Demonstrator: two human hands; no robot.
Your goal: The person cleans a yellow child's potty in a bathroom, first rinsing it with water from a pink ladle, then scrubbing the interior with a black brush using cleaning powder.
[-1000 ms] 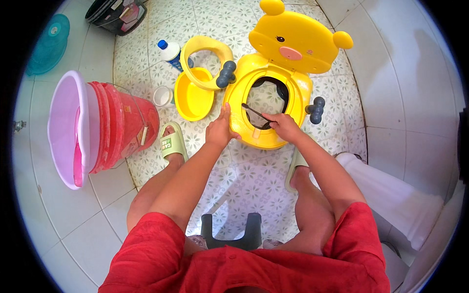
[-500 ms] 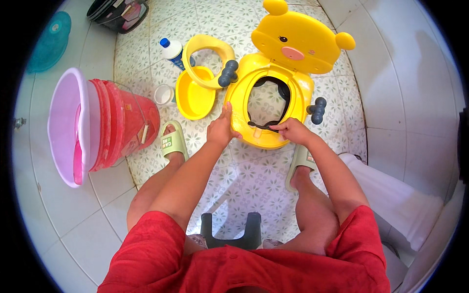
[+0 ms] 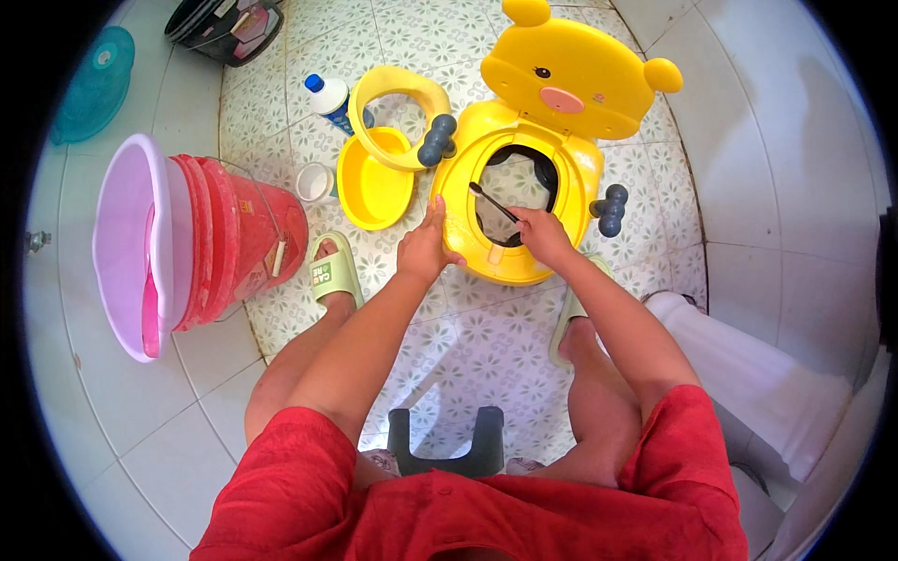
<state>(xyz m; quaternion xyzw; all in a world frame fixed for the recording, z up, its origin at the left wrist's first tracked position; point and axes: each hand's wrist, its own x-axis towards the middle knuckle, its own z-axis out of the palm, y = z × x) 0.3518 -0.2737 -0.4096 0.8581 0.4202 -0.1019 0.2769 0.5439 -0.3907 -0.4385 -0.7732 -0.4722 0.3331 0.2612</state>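
Observation:
A yellow child's potty (image 3: 498, 266) stands on the tiled floor in front of me, its animal-face lid (image 3: 585, 79) raised at the back. My left hand (image 3: 426, 245) grips its left rim, fingers on top. In my right hand (image 3: 543, 236) is a dark toothbrush (image 3: 494, 203), pinched by the handle. The brush head points up and left, over the left side of the round opening, close to the inner rim. Through the opening the floor shows, with dark edging around it. A grey knobbed handle (image 3: 610, 210) sticks out on the right.
Left of the potty, a yellow seat ring (image 3: 426, 92) leans over a yellow bowl (image 3: 374, 210). Beside them stand a blue-capped bottle (image 3: 329, 98) and a clear cup (image 3: 315, 182). Further left are a red bucket (image 3: 253, 243) and a purple basin (image 3: 122, 234). A dark stool (image 3: 447, 458) is beneath me.
The toothbrush has come up from the lower inner edge of the opening, its head now further up and left. My right hand has risen slightly; my left hand stays on the rim.

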